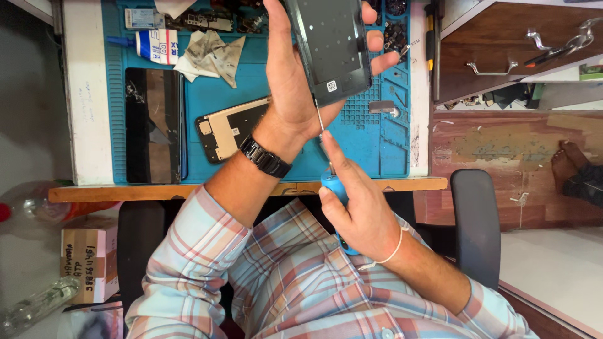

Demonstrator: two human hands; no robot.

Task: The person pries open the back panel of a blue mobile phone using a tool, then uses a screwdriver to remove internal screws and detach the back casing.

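Left hand point(295, 81) grips a dark phone frame point(331, 47), held tilted above the blue repair mat point(264, 81) on the tabletop point(81, 94). Right hand point(361, 207) is closed around a blue-handled screwdriver point(331, 188), whose thin shaft meets the frame's near edge. On the mat to the left lie a phone back panel point(229, 129) and a dark screen panel point(152, 125); a glue tube point(151, 45) and crumpled cloth point(210, 55) lie farther off.

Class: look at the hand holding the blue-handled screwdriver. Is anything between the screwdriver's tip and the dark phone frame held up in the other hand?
Nothing visible. The right hand points the screwdriver up at the lower edge of the phone frame, which the left hand grips; the thin shaft runs clear past the left palm.
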